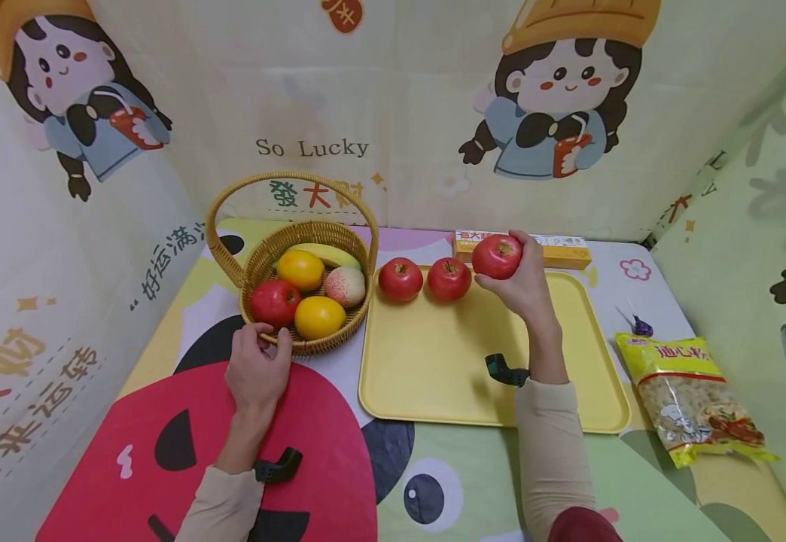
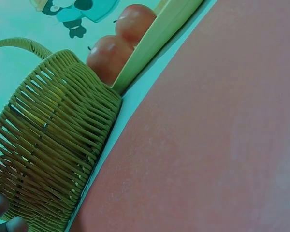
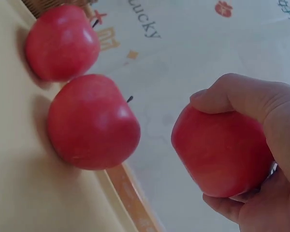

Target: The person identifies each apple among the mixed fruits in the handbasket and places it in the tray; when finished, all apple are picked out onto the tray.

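Note:
A red apple [image 1: 497, 257] is gripped in my right hand [image 1: 525, 282] above the back of the yellow tray [image 1: 447, 417]; in the right wrist view the thumb and fingers curl round the apple [image 3: 221, 151]. Two more red apples [image 1: 400, 279] [image 1: 449, 278] sit side by side at the tray's back left. My left hand [image 1: 257, 370] holds the front rim of the wicker basket [image 1: 325, 345], its fingertips at the weave in the left wrist view. Inside the basket lie a red apple [image 1: 275, 303], two orange-yellow fruits [image 1: 320, 318] [image 1: 300, 270], a peach [image 1: 345, 287] and a banana [image 1: 325, 254].
Behind the tray lies an orange and white box [image 1: 555, 251], partly hidden by the right hand. Right of the tray are a yellow bag of pasta [image 1: 698, 399] and a small purple item [image 1: 641, 326]. Printed cloth walls enclose the table's back and sides.

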The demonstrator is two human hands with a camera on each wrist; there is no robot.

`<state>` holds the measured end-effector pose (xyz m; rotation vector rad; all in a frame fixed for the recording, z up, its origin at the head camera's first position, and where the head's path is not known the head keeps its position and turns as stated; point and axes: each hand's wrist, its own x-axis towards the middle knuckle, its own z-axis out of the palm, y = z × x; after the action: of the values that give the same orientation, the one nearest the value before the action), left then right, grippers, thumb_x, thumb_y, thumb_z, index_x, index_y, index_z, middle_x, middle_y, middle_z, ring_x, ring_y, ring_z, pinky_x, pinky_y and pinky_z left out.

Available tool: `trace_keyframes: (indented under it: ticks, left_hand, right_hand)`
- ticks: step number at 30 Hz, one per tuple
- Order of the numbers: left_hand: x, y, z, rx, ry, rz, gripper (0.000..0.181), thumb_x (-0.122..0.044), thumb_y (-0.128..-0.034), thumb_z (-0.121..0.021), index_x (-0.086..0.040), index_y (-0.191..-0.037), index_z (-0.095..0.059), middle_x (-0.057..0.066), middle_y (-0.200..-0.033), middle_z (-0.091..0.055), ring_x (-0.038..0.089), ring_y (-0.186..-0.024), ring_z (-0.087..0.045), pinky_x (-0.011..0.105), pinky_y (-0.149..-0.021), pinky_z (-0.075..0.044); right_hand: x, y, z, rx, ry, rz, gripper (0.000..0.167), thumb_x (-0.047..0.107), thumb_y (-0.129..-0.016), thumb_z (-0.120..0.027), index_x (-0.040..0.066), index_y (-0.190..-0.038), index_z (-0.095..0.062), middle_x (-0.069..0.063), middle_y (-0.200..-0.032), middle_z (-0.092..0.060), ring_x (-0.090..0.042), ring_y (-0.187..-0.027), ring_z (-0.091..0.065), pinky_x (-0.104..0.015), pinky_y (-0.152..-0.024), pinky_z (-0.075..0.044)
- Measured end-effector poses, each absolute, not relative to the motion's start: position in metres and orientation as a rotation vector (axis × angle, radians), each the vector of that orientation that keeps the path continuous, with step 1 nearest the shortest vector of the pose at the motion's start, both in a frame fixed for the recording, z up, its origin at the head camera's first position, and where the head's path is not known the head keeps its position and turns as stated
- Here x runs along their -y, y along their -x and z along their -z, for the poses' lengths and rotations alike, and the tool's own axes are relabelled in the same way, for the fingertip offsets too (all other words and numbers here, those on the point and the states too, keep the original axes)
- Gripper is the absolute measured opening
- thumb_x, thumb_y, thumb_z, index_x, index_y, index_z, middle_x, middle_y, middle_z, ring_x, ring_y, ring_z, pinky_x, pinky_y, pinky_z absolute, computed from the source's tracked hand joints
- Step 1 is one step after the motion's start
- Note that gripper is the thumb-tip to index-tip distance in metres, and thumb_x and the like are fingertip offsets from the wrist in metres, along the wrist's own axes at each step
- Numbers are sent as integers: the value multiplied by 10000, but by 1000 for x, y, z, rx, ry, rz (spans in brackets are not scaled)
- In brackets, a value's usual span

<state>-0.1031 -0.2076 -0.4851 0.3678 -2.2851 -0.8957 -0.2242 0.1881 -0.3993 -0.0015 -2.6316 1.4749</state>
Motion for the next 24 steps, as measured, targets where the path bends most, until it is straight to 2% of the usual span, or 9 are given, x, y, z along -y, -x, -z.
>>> trace_keyframes:
  ticks: [24]
  left_hand:
    - [208,103,486,2285,-372,898,301,-373,-919,-622,-83,-997,-631,102,-877,-559,211,-689,-519,385,-590,-403]
  right_hand:
    - [-214,239,441,2809,109,-1440,990,157,-781,-819,35,-1531,-184,-236,-1506,-337,-425,-1376,-383,-596,-1070,-430]
